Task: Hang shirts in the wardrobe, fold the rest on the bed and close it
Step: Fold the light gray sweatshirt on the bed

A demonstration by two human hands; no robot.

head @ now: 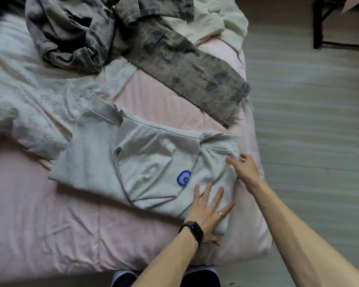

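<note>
Sweatshirt [145, 162], pale grey with a blue badge [183, 178], lies part-folded on the near half of the bed [71, 224], close to its right edge, with the hood turned down over the body. It looks soft, thick and fairly light: a cloth that will slump and lose its creases if lifted by one corner, so my judgement is that it is best taken at the folded right edge with both hands, or slid under flat and carried whole. Nearest, the left hand [207, 212], with a watch [192, 229] at the wrist and a ring [220, 213], lies flat on the near right corner, its fingers [206, 193] straight and fanned apart, pressing the cloth down and holding nothing. Just beyond, the right hand [244, 170] sits at the right edge with fingers loosely spread and tips touching the cloth; it grips nothing that I can see, though whether the thumb has caught the hem is hard to tell. Left of the sweatshirt a floral duvet [39, 96] is bunched up. Farther back, camouflage trousers [174, 59] sprawl unfolded, one leg reaching towards the bed's right edge, apart from the sweatshirt. A cream garment [216, 19] lies crumpled at the far corner.
</note>
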